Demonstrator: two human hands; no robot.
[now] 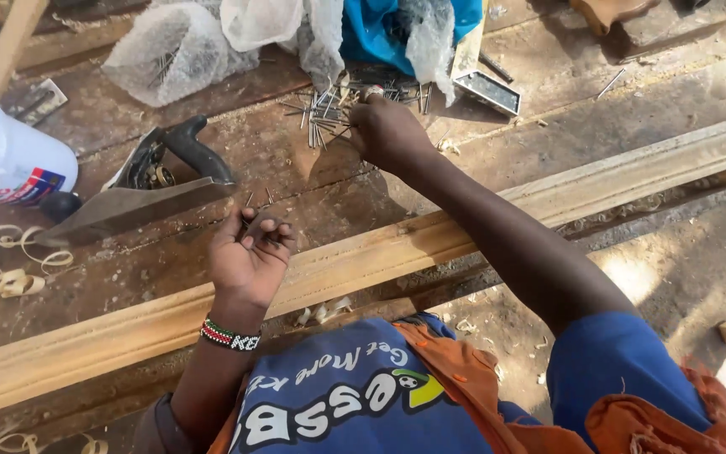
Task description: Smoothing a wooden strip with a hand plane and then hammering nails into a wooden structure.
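I see the right hand [386, 133] stretched fwd over the worn wooden surface [237, 160], its fingers reaching into a loose pile of nails [329, 113] that lies just below some crumpled clear plastic bags [178, 50] and a blue bag [376, 34]. The fingertips are tucked under the hand from this angle, so I can't tell whether they're pinched on a nail or just touching the pile. The left hand [249, 252] sits nearer the body, palm up, fingers curled loosely inward; it seems to cup a few thin nails, though they're too small to be sure. A beaded wristband [228, 335] rings that wrist. A couple of stray nails lie on the surface just above the left hand. To the left rests a metal hand plane [140, 197] w/ a dark handle, and beyond it a white plastic tub [14, 160]. Pale wood shavings [14, 269] curl near the plane. A long pale moulded timber strip [430, 235] runs diagonally across the surface edge, passing under both forearms. A small flat metal piece [487, 91] lies right of the nail pile.
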